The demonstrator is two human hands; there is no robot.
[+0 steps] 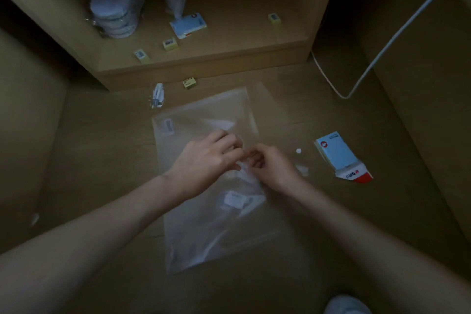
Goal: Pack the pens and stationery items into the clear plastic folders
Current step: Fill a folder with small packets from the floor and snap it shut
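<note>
Clear plastic folders lie stacked on the wooden floor in the middle of the view. My left hand and my right hand meet above them, fingers curled, pinching a small pale item between them; what it is stays blurred. A white label shows through the plastic just below my hands. A blue, white and red stationery box lies open to the right. A small white cap and a small clear piece lie between the box and my right hand.
A low wooden shelf at the back holds a second blue box, several small yellow packets and a bagged stack of round items. A clear pen packet and a yellow packet lie on the floor. A white cable runs at right.
</note>
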